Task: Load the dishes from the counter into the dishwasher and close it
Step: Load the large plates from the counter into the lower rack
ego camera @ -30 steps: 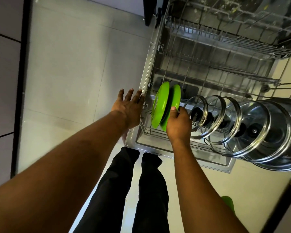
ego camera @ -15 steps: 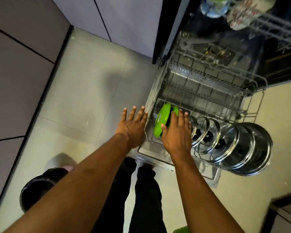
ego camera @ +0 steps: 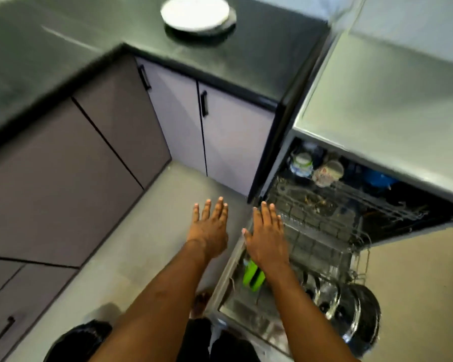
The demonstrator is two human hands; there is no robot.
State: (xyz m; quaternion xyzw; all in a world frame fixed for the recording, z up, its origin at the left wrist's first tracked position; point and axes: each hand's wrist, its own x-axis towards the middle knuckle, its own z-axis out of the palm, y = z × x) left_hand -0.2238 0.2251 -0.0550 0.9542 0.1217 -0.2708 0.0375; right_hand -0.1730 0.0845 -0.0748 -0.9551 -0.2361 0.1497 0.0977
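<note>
The dishwasher stands open at the right, its lower rack pulled out over the door. Two green plates stand upright in the rack's near left corner, partly hidden by my right forearm. Several glass pot lids stand in a row to their right. White plates are stacked on the dark counter at the top. My left hand hovers over the floor, fingers spread, holding nothing. My right hand is flat and empty above the rack's left edge.
Cups and jars sit in the upper rack inside the dishwasher. Grey cabinet doors run under the counter to the left. A dark round object sits on the floor at the bottom left. My legs stand in front of the dishwasher door.
My right hand let go of the green plates and lifted off them. Both hands rose with open fingers, and my view tilted up to take in the counter and the white plates.
</note>
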